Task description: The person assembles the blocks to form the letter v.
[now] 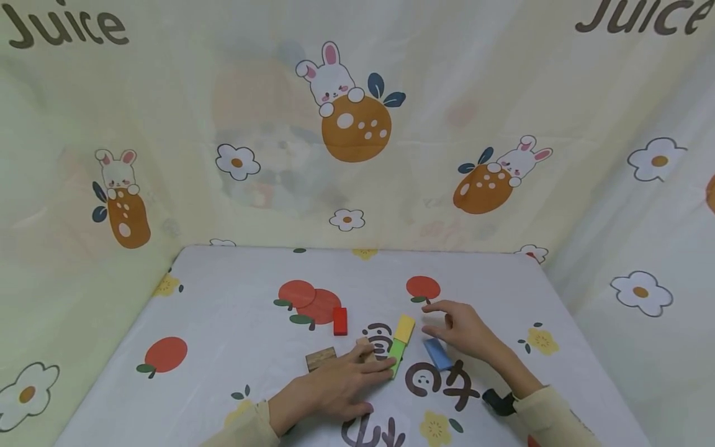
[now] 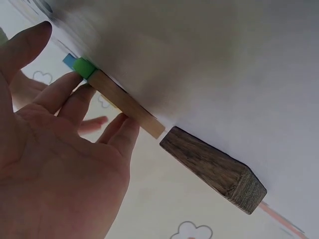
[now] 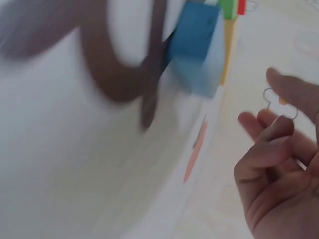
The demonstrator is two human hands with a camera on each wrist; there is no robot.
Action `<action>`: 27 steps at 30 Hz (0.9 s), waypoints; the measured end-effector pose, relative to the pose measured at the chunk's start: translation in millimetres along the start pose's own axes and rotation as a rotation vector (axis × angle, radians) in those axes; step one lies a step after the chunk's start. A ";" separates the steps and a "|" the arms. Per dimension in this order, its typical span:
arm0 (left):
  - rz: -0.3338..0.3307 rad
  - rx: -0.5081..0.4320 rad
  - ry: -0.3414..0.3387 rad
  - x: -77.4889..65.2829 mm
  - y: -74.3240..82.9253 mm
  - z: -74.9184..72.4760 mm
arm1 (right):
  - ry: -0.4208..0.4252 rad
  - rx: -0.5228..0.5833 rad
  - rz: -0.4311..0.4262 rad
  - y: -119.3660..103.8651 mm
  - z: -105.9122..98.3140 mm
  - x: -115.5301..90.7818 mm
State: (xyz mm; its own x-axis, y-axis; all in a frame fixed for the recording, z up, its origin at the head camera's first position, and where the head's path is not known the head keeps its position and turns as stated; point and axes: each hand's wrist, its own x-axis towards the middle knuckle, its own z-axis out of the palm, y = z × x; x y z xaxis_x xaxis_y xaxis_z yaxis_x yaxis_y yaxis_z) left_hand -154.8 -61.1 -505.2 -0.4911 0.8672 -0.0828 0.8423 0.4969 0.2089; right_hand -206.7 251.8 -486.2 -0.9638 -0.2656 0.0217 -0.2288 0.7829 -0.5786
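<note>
My left hand reaches over the table with its fingers extended. Its fingertips touch the green block and the light wooden block, which it partly covers. A yellow block lies end to end with the green one, on its far side. Above and to the right of these hovers my right hand, thumb and index finger spread apart with nothing between them. Just below its thumb lies a blue block, apart from the hand in the right wrist view too. A dark wooden block lies left of my left fingers.
A red block lies farther back on the table, left of the yellow one. A white cloth with printed fruit and lettering covers the table. Printed curtains stand at the back and sides. Near my right wrist is a black object.
</note>
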 end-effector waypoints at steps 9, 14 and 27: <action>-0.002 0.002 -0.005 0.5 0.6 0.3 | -0.204 -0.017 -0.090 27.7 -12.4 -15.8; 0.004 -0.001 0.004 1.4 -0.9 3.5 | -0.274 0.017 -0.112 37.8 -8.8 -23.7; 0.002 -0.004 -0.010 0.2 -2.9 4.9 | -0.314 0.049 -0.161 40.3 -3.7 -33.2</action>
State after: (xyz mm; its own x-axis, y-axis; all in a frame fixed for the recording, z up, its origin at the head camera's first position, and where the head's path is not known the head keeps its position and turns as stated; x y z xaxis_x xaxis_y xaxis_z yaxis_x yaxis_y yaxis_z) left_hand -156.3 -62.2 -510.6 -0.4874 0.8683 -0.0921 0.8422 0.4953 0.2130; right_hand -184.5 294.2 -507.2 -0.8251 -0.5494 -0.1315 -0.3604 0.6912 -0.6263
